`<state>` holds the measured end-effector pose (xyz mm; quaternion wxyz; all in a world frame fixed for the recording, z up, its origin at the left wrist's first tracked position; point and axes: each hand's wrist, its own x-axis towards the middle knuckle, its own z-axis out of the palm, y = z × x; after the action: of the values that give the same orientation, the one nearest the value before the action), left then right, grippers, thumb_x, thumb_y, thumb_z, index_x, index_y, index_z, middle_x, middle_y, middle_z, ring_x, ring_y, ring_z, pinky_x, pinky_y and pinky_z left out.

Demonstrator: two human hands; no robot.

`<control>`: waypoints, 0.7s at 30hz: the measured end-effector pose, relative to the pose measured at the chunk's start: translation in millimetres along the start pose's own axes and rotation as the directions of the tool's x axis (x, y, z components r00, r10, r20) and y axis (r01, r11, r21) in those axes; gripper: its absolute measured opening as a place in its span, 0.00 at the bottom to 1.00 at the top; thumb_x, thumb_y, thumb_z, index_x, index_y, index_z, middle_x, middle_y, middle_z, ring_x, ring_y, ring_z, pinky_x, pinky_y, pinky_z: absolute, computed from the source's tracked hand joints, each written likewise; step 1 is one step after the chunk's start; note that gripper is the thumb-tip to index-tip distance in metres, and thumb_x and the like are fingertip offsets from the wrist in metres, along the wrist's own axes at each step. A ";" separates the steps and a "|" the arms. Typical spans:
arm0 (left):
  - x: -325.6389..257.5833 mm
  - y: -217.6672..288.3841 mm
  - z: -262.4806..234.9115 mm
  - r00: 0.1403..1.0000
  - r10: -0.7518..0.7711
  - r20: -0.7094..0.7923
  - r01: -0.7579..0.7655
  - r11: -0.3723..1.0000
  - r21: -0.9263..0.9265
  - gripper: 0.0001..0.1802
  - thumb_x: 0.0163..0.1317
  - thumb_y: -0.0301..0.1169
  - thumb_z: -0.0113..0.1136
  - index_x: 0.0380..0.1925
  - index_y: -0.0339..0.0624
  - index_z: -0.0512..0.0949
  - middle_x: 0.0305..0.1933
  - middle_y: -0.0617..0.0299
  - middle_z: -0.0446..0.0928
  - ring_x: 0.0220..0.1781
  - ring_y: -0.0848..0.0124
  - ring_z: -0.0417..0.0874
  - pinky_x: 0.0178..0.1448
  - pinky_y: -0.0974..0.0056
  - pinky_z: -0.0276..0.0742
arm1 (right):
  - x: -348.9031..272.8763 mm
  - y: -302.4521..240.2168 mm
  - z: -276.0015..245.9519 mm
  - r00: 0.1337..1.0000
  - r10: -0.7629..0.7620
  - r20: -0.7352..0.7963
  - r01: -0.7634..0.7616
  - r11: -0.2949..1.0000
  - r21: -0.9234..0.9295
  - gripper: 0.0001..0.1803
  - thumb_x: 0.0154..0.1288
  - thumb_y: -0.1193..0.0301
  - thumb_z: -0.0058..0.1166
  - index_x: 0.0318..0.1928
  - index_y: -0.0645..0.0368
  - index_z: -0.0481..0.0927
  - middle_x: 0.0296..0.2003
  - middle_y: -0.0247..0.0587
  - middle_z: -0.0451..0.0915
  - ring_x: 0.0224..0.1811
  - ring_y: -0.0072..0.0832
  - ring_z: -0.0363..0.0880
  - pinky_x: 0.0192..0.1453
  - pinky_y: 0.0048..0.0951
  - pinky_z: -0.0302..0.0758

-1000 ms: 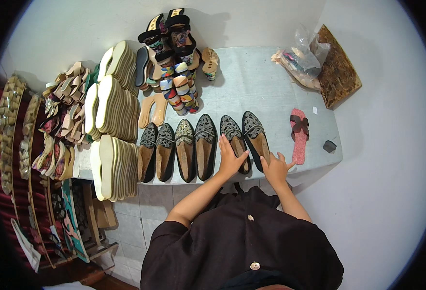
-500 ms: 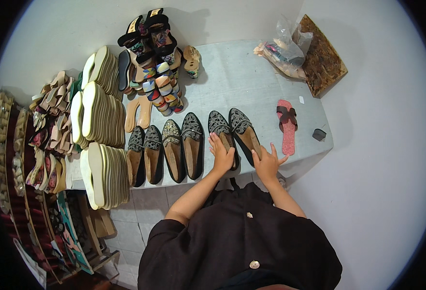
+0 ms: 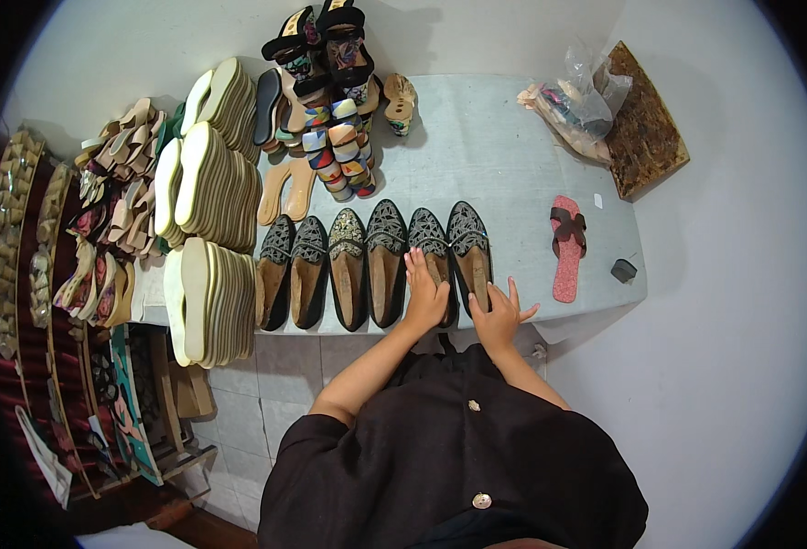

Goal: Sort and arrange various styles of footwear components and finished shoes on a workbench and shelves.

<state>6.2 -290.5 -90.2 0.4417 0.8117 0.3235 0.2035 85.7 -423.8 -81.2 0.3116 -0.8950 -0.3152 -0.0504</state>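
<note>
Several dark slip-on mules with patterned uppers stand in a row along the near edge of the table, toes pointing away. My left hand [image 3: 426, 297] lies with fingers stretched over the second mule from the right [image 3: 428, 229], partly covering its insole and side. At the heel of the rightmost mule [image 3: 468, 229], my right hand [image 3: 500, 320] rests its thumb inside, while its other fingers spread out to the right. The two rightmost mules stand side by side, close together. A mule with a gold-toned speckled upper [image 3: 347, 233] sits further left in the row.
Stacked cream soles [image 3: 216, 183] and wedge sandals [image 3: 129, 210] crowd the left. Black sandals [image 3: 344, 55] and multicoloured heels [image 3: 339, 151] stand behind. At right are a pink slipper [image 3: 566, 261], a small dark object [image 3: 623, 270], a plastic bag [image 3: 573, 101] and a brown board [image 3: 646, 123].
The rightmost mule has swung from a slant to nearly straight, closing up to its neighbour, with my right hand moving along at its heel. The whole view has shifted slightly.
</note>
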 end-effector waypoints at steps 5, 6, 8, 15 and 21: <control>6.7 1.3 -11.9 0.997 0.013 0.072 -0.016 0.999 0.047 0.42 0.55 0.30 0.46 0.65 0.23 0.38 0.70 0.34 0.38 0.73 0.43 0.31 0.72 0.47 0.31 | -2.0 7.9 6.9 1.000 0.001 -0.026 0.001 0.995 0.100 0.20 0.51 0.60 0.60 0.41 0.61 0.81 0.41 0.37 0.82 0.63 0.40 0.64 0.61 0.69 0.22; 7.2 0.7 -13.1 0.995 0.037 0.089 -0.043 0.997 0.071 0.42 0.55 0.30 0.46 0.65 0.23 0.39 0.70 0.34 0.39 0.73 0.44 0.32 0.72 0.48 0.32 | -1.6 7.7 7.2 1.000 -0.004 -0.023 0.006 0.995 0.099 0.20 0.51 0.60 0.60 0.41 0.61 0.81 0.41 0.37 0.82 0.63 0.40 0.64 0.61 0.69 0.22; 10.3 -1.0 -14.1 0.996 0.045 0.078 -0.050 0.996 0.075 0.42 0.55 0.30 0.46 0.65 0.23 0.39 0.70 0.35 0.39 0.73 0.44 0.33 0.72 0.48 0.32 | -0.3 3.1 6.6 1.000 0.017 -0.013 -0.016 0.995 0.101 0.20 0.51 0.59 0.60 0.40 0.61 0.81 0.41 0.37 0.82 0.63 0.40 0.64 0.61 0.68 0.23; 26.2 0.3 -12.9 0.999 0.046 0.029 -0.048 0.996 0.076 0.41 0.55 0.31 0.48 0.64 0.23 0.41 0.70 0.35 0.40 0.74 0.45 0.35 0.73 0.49 0.34 | 13.3 -7.6 9.6 1.000 -0.008 -0.027 0.010 0.998 0.065 0.20 0.51 0.59 0.60 0.39 0.60 0.82 0.40 0.38 0.82 0.63 0.40 0.64 0.61 0.68 0.25; 16.8 24.1 -33.6 0.965 0.252 -0.067 -0.220 0.927 0.304 0.36 0.58 0.28 0.47 0.66 0.32 0.48 0.69 0.41 0.49 0.72 0.46 0.45 0.70 0.45 0.43 | 18.3 -9.5 6.7 0.968 0.134 0.214 -0.134 0.991 -0.017 0.29 0.51 0.57 0.59 0.52 0.57 0.72 0.55 0.41 0.72 0.67 0.43 0.56 0.61 0.69 0.30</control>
<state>5.6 -268.6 -51.3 0.2708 0.8894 0.2728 0.2473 93.9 -404.4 -76.3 0.2773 -0.9149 -0.2856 0.0670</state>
